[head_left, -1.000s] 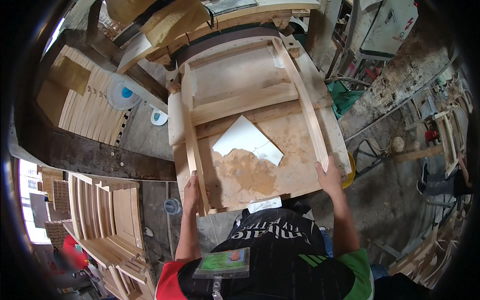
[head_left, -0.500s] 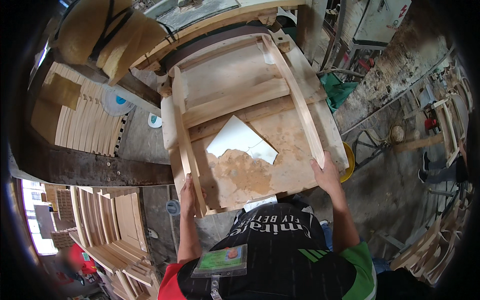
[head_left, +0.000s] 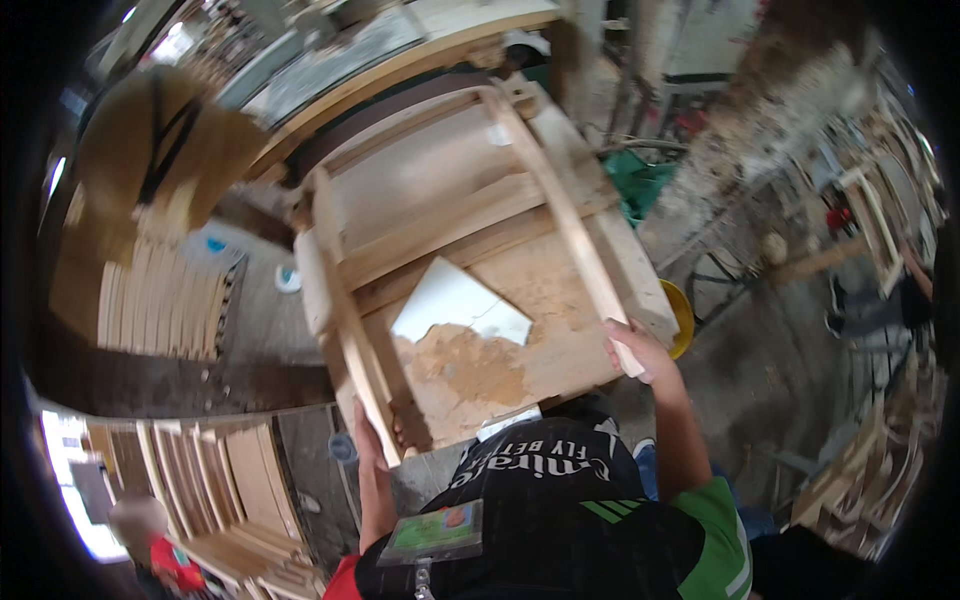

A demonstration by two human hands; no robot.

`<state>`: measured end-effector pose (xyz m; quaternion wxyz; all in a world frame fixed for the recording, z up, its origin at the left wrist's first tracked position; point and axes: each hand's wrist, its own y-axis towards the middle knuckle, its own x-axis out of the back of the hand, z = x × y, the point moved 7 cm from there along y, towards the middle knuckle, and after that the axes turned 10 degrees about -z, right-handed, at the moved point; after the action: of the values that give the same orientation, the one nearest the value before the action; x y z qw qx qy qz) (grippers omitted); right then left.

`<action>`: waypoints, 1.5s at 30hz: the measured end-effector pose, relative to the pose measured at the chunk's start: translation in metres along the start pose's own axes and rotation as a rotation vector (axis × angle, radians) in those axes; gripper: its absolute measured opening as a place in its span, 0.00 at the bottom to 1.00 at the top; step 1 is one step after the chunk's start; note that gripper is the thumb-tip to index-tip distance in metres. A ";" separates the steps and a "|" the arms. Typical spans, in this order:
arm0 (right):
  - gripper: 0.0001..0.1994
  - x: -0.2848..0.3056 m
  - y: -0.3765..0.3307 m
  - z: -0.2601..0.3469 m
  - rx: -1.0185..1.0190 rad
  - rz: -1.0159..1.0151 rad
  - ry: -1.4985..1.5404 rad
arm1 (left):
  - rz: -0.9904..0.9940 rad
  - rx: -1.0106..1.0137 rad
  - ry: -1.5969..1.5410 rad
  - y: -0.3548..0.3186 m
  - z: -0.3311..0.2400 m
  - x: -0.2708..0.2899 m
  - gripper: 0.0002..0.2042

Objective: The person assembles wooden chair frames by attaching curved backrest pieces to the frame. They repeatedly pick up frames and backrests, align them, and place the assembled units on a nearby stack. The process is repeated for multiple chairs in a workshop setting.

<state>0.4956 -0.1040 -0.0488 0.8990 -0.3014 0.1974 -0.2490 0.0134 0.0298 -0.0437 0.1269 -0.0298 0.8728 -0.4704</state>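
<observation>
Workshop board [head_left: 625, 290] sits under wooden frame [head_left: 445, 235], left hand [head_left: 370, 437] and right hand [head_left: 645, 350] clamped on opposite sides (probably for balance).

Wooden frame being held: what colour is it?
The frame is pale tan, shown in the head view.

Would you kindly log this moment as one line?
left hand: grips wooden frame; right hand: grips opposite side; white patch: on board

Left grip [head_left: 371, 441], right grip [head_left: 652, 353] on wooden frame [head_left: 445, 233], board [head_left: 562, 335] beneath
</observation>
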 end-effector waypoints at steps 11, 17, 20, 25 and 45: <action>0.27 0.001 -0.005 0.006 0.014 -0.032 -0.017 | -0.007 -0.065 -0.034 0.018 0.012 0.018 0.40; 0.27 0.001 0.002 0.005 0.025 -0.044 -0.059 | -0.044 -0.076 0.002 0.018 0.011 0.017 0.41; 0.25 0.005 0.003 0.000 0.040 -0.062 -0.032 | -0.018 -0.012 -0.019 0.016 0.011 0.015 0.41; 0.20 -0.001 -0.002 0.003 -0.015 -0.031 -0.010 | -0.009 -0.057 0.021 0.006 0.006 0.008 0.41; 0.17 -0.005 -0.005 0.011 0.008 -0.032 -0.081 | -0.142 -0.019 0.163 -0.006 0.001 0.006 0.42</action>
<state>0.4951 -0.0997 -0.0363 0.9033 -0.3108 0.1551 -0.2516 0.0073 0.0247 -0.0406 0.0215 -0.0542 0.8804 -0.4707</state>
